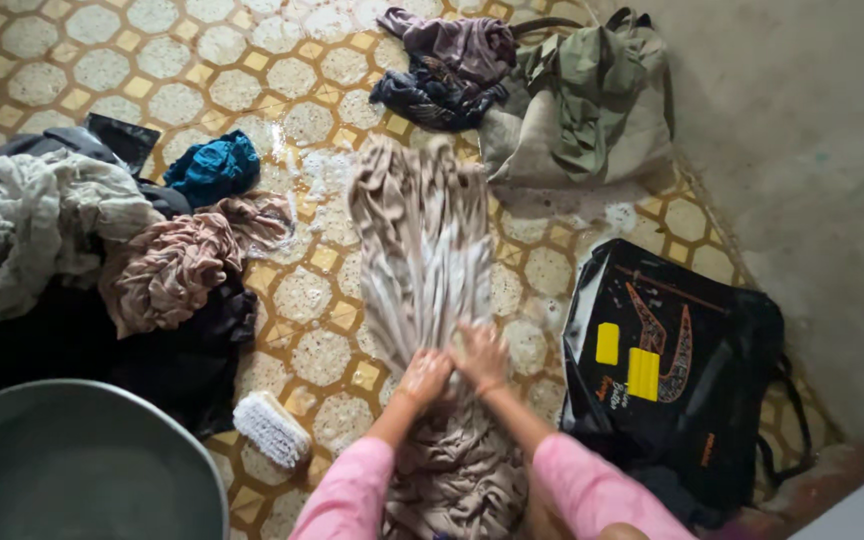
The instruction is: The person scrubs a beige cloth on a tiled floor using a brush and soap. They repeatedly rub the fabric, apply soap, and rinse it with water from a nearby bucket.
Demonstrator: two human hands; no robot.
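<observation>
A wet floor (102, 70) of pale hexagonal tiles edged with small yellow squares spreads ahead of the hands and to their left, soapy foam (327, 170) lying on it further out. To the right of the hands a bare grey wall (812, 150), stained and dull, rises along the floor's edge. The light is soft and even, without hard shadows.
</observation>
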